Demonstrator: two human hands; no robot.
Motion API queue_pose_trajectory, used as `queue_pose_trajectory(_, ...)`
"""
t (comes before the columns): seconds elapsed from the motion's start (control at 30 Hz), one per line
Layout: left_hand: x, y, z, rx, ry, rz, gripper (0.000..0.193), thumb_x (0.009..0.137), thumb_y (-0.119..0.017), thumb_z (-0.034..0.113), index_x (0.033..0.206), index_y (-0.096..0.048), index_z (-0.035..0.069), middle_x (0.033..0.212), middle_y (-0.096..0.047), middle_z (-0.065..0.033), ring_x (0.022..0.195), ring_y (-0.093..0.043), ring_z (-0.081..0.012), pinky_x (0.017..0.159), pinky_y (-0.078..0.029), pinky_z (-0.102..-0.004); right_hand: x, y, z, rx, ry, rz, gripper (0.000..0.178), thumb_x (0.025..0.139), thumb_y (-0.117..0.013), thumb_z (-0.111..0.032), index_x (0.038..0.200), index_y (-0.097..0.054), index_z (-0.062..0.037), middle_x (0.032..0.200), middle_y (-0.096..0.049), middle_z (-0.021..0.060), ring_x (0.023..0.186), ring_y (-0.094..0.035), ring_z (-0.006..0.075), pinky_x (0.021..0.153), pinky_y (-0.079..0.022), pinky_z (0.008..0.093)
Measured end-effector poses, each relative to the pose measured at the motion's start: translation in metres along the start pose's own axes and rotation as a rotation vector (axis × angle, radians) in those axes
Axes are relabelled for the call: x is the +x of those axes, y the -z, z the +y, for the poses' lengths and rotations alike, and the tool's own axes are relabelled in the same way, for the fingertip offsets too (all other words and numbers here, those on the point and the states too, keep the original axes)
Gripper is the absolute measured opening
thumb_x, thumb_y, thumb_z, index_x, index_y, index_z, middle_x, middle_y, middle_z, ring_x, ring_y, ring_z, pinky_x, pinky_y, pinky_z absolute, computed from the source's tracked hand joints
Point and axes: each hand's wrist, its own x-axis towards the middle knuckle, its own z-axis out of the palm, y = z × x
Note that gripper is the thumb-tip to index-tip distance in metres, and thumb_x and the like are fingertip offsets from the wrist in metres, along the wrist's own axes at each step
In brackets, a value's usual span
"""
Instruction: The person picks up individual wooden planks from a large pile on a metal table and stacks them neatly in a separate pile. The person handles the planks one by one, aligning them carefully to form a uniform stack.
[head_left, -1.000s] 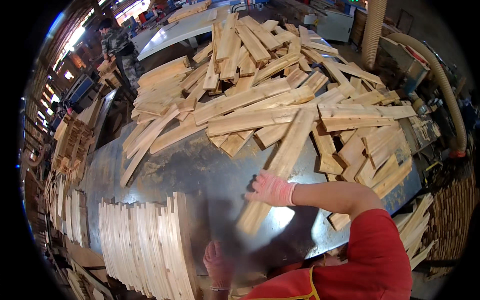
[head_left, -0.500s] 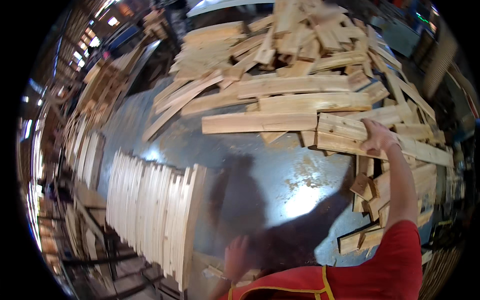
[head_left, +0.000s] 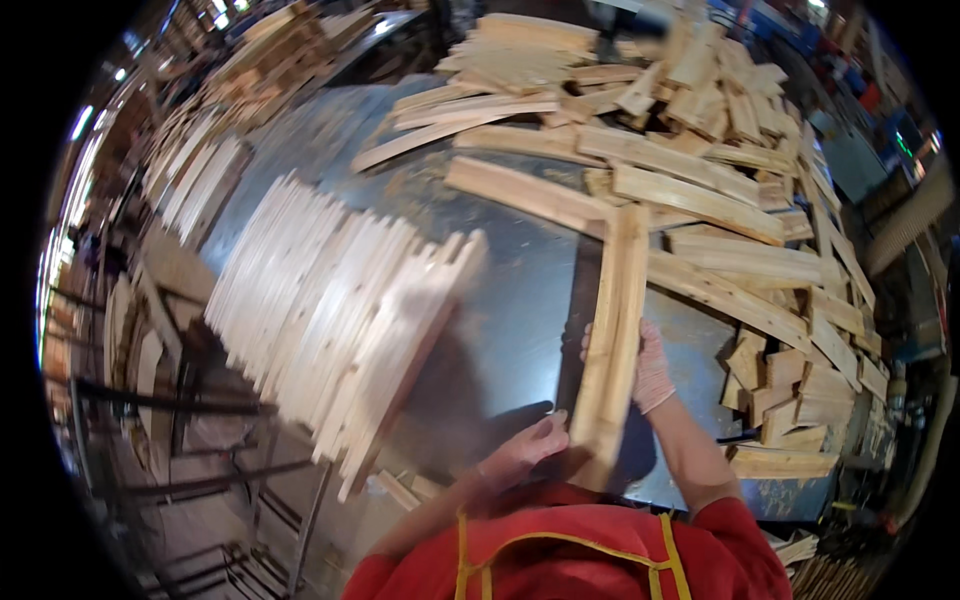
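My right hand (head_left: 652,372) is closed around what looks like a pair of pale wooden boards (head_left: 612,320), held lengthwise in front of me. Fingertips show at their left edge and the rest of the hand at their right. Beside the near end of these boards is my left hand (head_left: 530,450), holding nothing, fingers reaching toward the wood; whether it touches is unclear. The boards' far end overlaps another loose board (head_left: 525,195) lying on the metal table (head_left: 500,290). To the left, a row of thin boards (head_left: 310,300) stands packed side by side on the table.
A jumbled heap of boards (head_left: 700,95) covers the far right of the table, with short offcuts (head_left: 790,385) nearer on the right. More boards are stacked (head_left: 270,60) at the far left. Dark metal bars (head_left: 170,400) stand at the lower left.
My right hand has drawn boards from the right-hand pile toward me and turned them lengthwise. My left hand has come up beside their near end. The view has shifted right.
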Motion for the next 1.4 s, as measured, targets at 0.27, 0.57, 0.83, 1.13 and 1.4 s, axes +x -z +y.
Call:
queue_pose_trajectory(0.27, -0.119, 0.115, -0.017, 1.181, -0.429, 0.786, 0.040, 0.090, -0.071, 0.034, 0.118, -0.065, 0.006, 0.093, -0.070, -0.0168, 0.088, -0.069, -0.0405, 0.079, -0.055, -0.0498, 0.037, -0.027, 0.174, -0.670, -0.005, 0.315, 0.078, 0.095, -0.076, -0.029, 0.157, -0.039, 0.0017, 0.114, -0.068, 0.0098, 0.092, -0.067, 0.0162, 0.074, -0.056, 0.0316)
queue_pose_trajectory(0.57, -0.246, 0.320, 0.013, 0.908, -0.578, 1.788, 0.069, 0.090, -0.078, 0.034, 0.146, -0.053, 0.002, 0.132, -0.064, -0.0230, 0.122, -0.059, -0.0416, 0.104, -0.048, -0.0515, 0.090, -0.111, 0.272, -0.653, -0.161, 0.065, 0.063, 0.096, -0.073, -0.031, 0.150, -0.048, -0.0093, 0.126, -0.059, 0.0060, 0.104, -0.057, 0.0178, 0.089, -0.053, 0.0376)
queue_pose_trajectory(0.83, -0.203, 0.392, 0.023, -0.679, -0.718, 1.260, 0.047, 0.101, -0.066, 0.052, 0.122, -0.062, 0.010, 0.104, -0.065, -0.0013, 0.096, -0.063, -0.0216, 0.096, -0.050, -0.0436, 0.093, -0.106, 0.262, -0.847, -0.056, 0.196, 0.077, 0.099, -0.072, -0.023, 0.161, -0.034, 0.0011, 0.131, -0.060, 0.0104, 0.110, -0.059, 0.0188, 0.093, -0.052, 0.0347)
queue_pose_trajectory(1.13, -0.206, 0.300, 0.000, -0.015, -0.296, 0.792, 0.067, 0.103, -0.070, 0.041, 0.152, -0.052, -0.001, 0.133, -0.067, -0.0124, 0.123, -0.064, -0.0258, 0.106, -0.052, -0.0347, 0.116, -0.074, 0.192, -0.693, 0.093, 0.286, 0.089, 0.098, -0.073, -0.023, 0.169, -0.022, -0.0045, 0.148, -0.058, 0.0199, 0.135, -0.057, 0.0279, 0.115, -0.044, 0.0369)
queue_pose_trajectory(1.4, -0.032, 0.366, 0.118, 0.718, -0.063, 0.956, 0.071, 0.084, -0.074, 0.061, 0.130, -0.071, 0.006, 0.125, -0.075, -0.0185, 0.123, -0.068, -0.0347, 0.110, -0.049, -0.0413, 0.146, -0.089, 0.126, -1.516, -0.153, 0.134, 0.073, 0.095, -0.075, -0.046, 0.144, -0.056, 0.0042, 0.119, -0.074, 0.0197, 0.107, -0.071, 0.0245, 0.095, -0.055, 0.0350)
